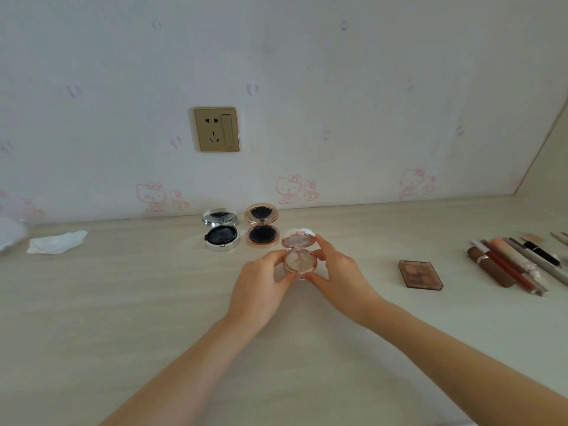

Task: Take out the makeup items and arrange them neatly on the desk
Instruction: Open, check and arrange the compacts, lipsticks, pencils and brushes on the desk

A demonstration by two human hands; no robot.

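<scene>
Both hands meet mid-counter (pixel 153 302), the left hand (pixel 261 290) and right hand (pixel 338 278) pinching the open pink compact (pixel 299 255) from either side, its hinge axis running left-right, just near-right of the open rose-gold compact (pixel 262 229) and silver compact (pixel 221 230) by the wall

The fingers of the left hand (pixel 261 281) and right hand (pixel 338 272) hide the sides and near edge of the pink compact (pixel 299 256). At far right, the row of pens and tubes (pixel 516 265) runs off the edge, its outermost pieces blurred. A white object (pixel 10 232) at far left is cut off and too blurred to identify.
</scene>
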